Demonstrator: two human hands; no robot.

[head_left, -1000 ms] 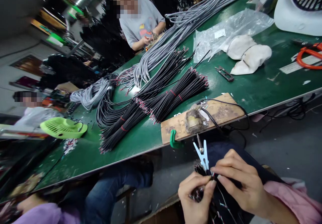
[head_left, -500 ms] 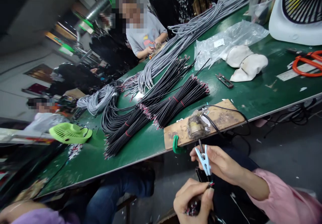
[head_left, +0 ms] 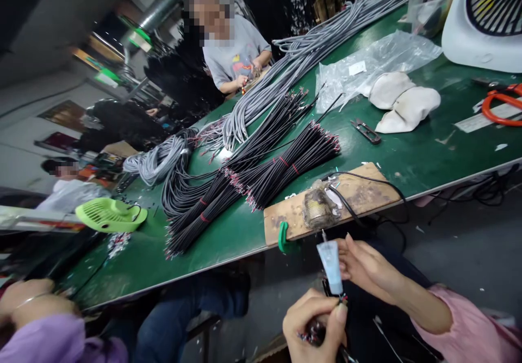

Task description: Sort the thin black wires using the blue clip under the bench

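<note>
My left hand (head_left: 313, 319) is closed around a bunch of thin black wires (head_left: 314, 331) with red and white ends, low in the view near my lap. My right hand (head_left: 364, 268) holds a light blue clothespin-like clip (head_left: 331, 268) upright just above those wire ends, fingers pinched on its side. A soldering iron tip (head_left: 324, 235) pokes down from a wooden block (head_left: 359, 189) clamped to the edge of the green table (head_left: 228, 232) by a green clamp (head_left: 282, 236).
Bundles of black wires (head_left: 261, 175) and grey cables (head_left: 281, 64) lie across the table. White cloth gloves (head_left: 402, 102), a plastic bag (head_left: 367, 58), small snips (head_left: 366, 131), orange scissors (head_left: 499, 105) and a white fan (head_left: 485, 20) sit right. Other people work at the far and left sides.
My right hand lifted off the wire bunch and rose toward the soldering tip with the blue clip; the clip now looks pressed together. My left hand stayed low on the wires.
</note>
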